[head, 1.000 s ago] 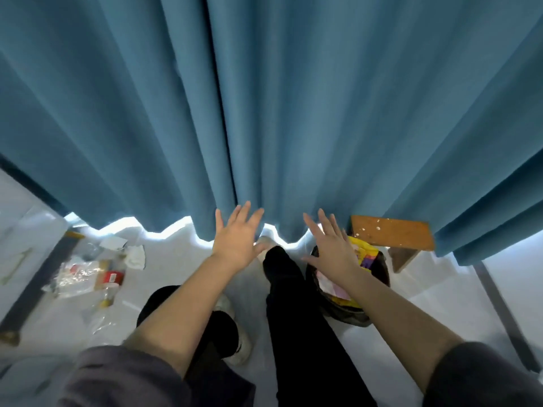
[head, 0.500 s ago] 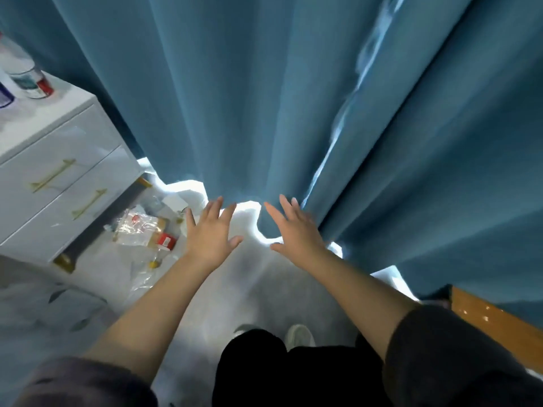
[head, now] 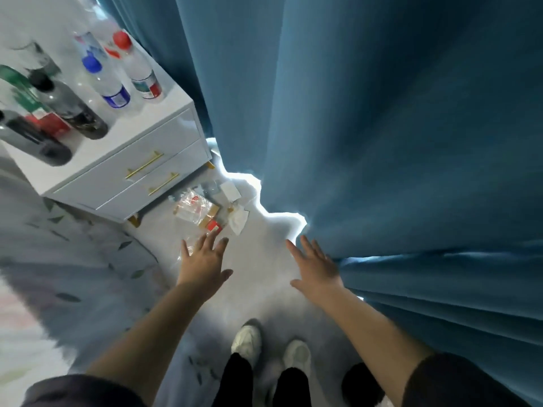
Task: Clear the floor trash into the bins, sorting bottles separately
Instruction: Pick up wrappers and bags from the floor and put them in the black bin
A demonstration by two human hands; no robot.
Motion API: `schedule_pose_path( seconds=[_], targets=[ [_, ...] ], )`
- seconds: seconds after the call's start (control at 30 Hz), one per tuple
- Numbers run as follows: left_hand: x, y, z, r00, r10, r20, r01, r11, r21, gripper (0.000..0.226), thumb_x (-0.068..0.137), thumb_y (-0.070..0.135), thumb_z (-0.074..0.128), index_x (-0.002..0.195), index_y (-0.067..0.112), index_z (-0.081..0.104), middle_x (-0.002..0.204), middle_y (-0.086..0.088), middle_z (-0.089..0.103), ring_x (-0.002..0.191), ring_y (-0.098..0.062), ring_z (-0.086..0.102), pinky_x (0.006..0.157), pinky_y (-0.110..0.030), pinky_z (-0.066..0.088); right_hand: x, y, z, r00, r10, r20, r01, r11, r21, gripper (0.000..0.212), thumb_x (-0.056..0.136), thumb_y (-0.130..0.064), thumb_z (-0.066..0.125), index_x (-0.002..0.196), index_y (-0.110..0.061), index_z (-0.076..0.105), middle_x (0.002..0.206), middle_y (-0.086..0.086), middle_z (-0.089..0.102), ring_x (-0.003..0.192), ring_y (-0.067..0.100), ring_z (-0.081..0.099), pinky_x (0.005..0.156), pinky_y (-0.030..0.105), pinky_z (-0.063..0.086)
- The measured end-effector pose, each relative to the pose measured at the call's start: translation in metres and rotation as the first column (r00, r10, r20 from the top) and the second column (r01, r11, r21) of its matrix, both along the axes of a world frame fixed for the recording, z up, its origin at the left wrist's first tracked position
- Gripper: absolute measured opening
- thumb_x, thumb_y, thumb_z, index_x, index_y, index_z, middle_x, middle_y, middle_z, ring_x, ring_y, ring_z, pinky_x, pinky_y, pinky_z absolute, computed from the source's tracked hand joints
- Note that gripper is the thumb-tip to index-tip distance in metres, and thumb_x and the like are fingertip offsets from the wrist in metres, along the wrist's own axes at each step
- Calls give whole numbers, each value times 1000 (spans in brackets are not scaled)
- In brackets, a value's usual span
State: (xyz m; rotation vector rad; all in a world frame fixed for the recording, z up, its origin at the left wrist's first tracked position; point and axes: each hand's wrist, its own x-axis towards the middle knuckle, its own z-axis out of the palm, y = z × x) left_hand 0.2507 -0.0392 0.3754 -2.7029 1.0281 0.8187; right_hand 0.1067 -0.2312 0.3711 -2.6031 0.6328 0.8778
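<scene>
A heap of floor trash lies by the foot of the white cabinet: a crumpled clear plastic wrapper [head: 192, 208], a small orange and red pack [head: 212, 221], a crumpled white tissue [head: 238, 221] and a white card [head: 230, 190]. A clear plastic bottle [head: 188, 251] seems to lie just under my left fingertips, blurred. My left hand [head: 204, 261] hovers flat with fingers spread, just short of the heap and holding nothing. My right hand [head: 316, 265] is spread too, empty, beside the curtain hem. No bin is in view.
A white two-drawer cabinet [head: 138, 174] with gold handles stands at the left, with several bottles [head: 108, 80] on top. A blue curtain [head: 367, 118] fills the right and back. A patterned grey rug [head: 76, 268] lies at the left. My two white shoes [head: 246, 342] are on the floor below.
The view has swung left and down: the bin and wooden stool have left the frame, the cabinet and trash heap have come closer. Both hands stay spread and empty.
</scene>
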Motion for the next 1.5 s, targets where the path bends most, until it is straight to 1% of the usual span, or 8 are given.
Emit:
schedule_pose_path(
  seconds=[0.13, 0.27, 0.57, 0.93, 1.07, 1.2, 1.37, 1.5],
  targets=[
    [20, 36, -3, 991, 115, -70, -113, 993, 39, 77, 90, 51, 53, 151, 23, 14, 159, -7, 11, 147, -28, 10, 114, -60, 6, 37, 9, 6, 999, 29, -19, -29, 999, 23, 85, 89, -34, 62, 151, -34, 4, 161, 1, -2, 147, 25, 7, 114, 43, 24],
    [45, 68, -44, 974, 207, -88, -200, 977, 79, 75, 89, 51, 54, 149, 23, 18, 158, -6, 18, 145, -25, 18, 115, -59, 12, 81, 26, -29, 999, 7, -39, -5, 998, 63, 84, 88, -29, 61, 151, -34, 6, 160, 1, 2, 146, 21, 11, 110, 38, 29],
    [111, 79, -170, 901, 413, -136, -397, 909, 129, 71, 88, 50, 57, 146, 24, 25, 155, -5, 25, 141, -24, 27, 113, -58, 17, 153, 31, -158, 990, 63, -123, -49, 992, 118, 83, 89, -31, 61, 151, -34, 7, 160, -2, 5, 144, 25, 17, 109, 43, 30],
    [179, 102, -413, 805, 591, -58, -572, 797, 193, 70, 84, 41, 64, 142, 24, 30, 147, -4, 34, 134, -25, 35, 110, -56, 20, 259, -16, -398, 928, 357, -107, -357, 934, 18, 91, 84, -26, 68, 150, -34, 6, 158, 0, 16, 136, 31, 34, 98, 44, 43],
    [196, 107, -457, 801, 599, -18, -585, 788, 189, 70, 82, 43, 66, 140, 22, 32, 138, -6, 42, 128, -27, 43, 107, -52, 27, 279, -23, -439, 939, 342, -44, -342, 940, 2, 74, 83, -28, 65, 144, -27, 23, 148, 5, 34, 128, 31, 42, 96, 47, 46],
    [186, 109, -477, 734, 676, -66, -655, 731, 191, 71, 81, 44, 67, 138, 21, 33, 133, -8, 44, 123, -29, 46, 103, -49, 33, 273, -18, -462, 895, 431, -116, -435, 901, -10, 64, 83, -25, 67, 137, -25, 33, 144, 5, 34, 125, 28, 43, 92, 46, 49],
    [179, 101, -492, 606, 791, -79, -773, 610, 176, 77, 71, 53, 71, 131, 18, 38, 124, -8, 45, 120, -30, 48, 95, -43, 38, 268, -17, -482, 947, 302, -108, -306, 952, -26, 62, 87, -23, 66, 139, -21, 32, 146, 4, 35, 123, 28, 48, 92, 40, 47],
    [179, 99, -511, 582, 812, -33, -807, 583, 93, 74, 67, 45, 79, 122, 13, 42, 120, -11, 49, 114, -33, 51, 91, -44, 42, 274, -7, -502, 981, 191, -22, -192, 979, -70, 55, 93, -26, 57, 140, -19, 31, 142, 9, 36, 125, 33, 47, 97, 44, 46]
  ],
)
